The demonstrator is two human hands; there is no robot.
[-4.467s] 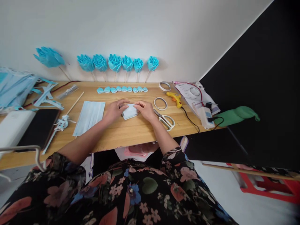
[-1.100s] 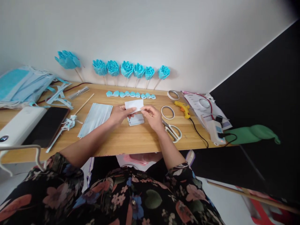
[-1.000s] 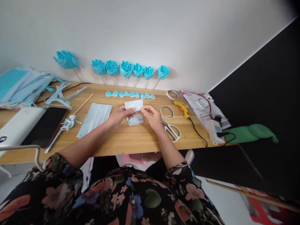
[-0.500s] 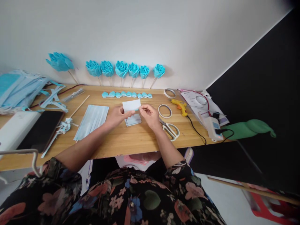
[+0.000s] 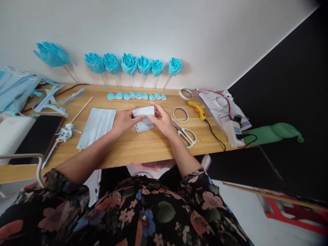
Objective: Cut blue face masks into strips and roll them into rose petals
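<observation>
Between my two hands is a small white piece of mask fabric (image 5: 143,111) with a blue edge along its lower side. My left hand (image 5: 125,120) pinches its left end, thumb along the blue edge. At the other end my right hand (image 5: 162,119) grips it with thumb in front and fingers behind. Just below, a short stack of cut pale-blue pieces (image 5: 144,125) lies on the wooden table, partly covered by my hands. Several folded blue petals (image 5: 138,95) form a row behind my hands. A pleated mask (image 5: 97,126) lies left of my left hand.
Blue fabric roses on sticks (image 5: 129,64) lean along the wall. Right of my hands are scissors (image 5: 186,135), tape rolls (image 5: 180,114), a yellow glue gun (image 5: 197,109) and a power strip (image 5: 234,133). At left lie a phone (image 5: 37,139), white box (image 5: 15,136) and mask pile (image 5: 17,89).
My right fingers have spread up behind the fabric piece, and both thumbs have come together at its lower edge, which looks folded up. The view has shifted slightly.
</observation>
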